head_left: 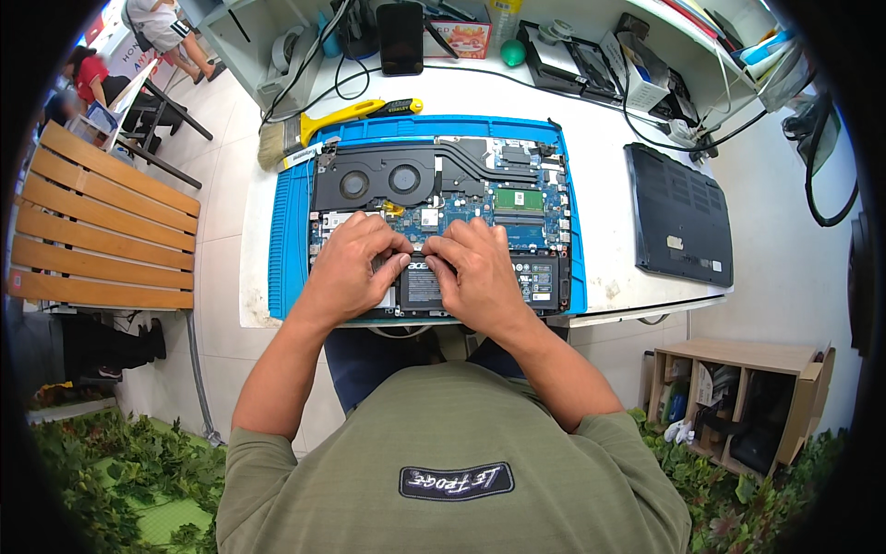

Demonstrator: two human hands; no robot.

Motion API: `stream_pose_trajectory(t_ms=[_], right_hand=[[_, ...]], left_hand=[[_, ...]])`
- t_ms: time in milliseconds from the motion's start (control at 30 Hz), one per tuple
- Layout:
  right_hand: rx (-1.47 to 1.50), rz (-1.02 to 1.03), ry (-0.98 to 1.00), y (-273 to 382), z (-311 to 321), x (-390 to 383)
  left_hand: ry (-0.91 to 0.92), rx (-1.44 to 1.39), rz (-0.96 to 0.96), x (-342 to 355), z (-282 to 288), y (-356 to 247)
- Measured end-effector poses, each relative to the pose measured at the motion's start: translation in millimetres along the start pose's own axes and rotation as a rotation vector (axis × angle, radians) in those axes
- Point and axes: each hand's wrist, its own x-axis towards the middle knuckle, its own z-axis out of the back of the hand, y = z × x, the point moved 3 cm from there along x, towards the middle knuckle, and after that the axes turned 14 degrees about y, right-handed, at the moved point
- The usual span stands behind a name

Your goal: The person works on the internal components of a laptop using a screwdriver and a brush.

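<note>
An opened laptop point(531, 208) lies on a blue work mat point(288, 235), its blue circuit board, two fans and green memory module point(520, 199) exposed. The black battery point(540, 294) fills the side nearest me. Both hands meet at the battery's far edge, thumbs and index fingertips pinched close together. My left hand point(355, 263) is closed over the battery's left end. To its right, my right hand point(475, 272) is closed too, partly covering the battery. Whatever the fingertips grip is too small and hidden to name. A bit of yellow tape point(393, 210) shows just beyond them.
A brush point(341, 115) with a yellow handle lies across the mat's far left corner. The black laptop bottom cover point(678, 217) rests at the right. Along the back stand a phone point(400, 39), cables and a green-topped bottle point(513, 53). A slatted wooden bench point(111, 208) is at left.
</note>
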Motion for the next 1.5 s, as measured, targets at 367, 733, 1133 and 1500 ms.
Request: stream_pose_trajectory(t_ms=[367,733,1133,1500], right_hand=[[-0.029,0.015,-0.083,1.3,-2.3,-4.5],[-0.015,0.020,-0.055,2.4,0.3,-2.6],[-0.047,0.057,-0.128,3.2,5.0,-25.6],[0.016,0.005,-0.162,-5.6,19.2,-55.1]], left_hand=[[0.044,0.108,-0.068,3.2,2.3,1.0],[-0.067,0.038,-0.060,-3.8,-2.5,-3.4],[-0.208,0.141,-0.165,-15.0,-20.0,-2.6],[-0.105,-0.080,0.079,-9.8,-7.6,-1.7]])
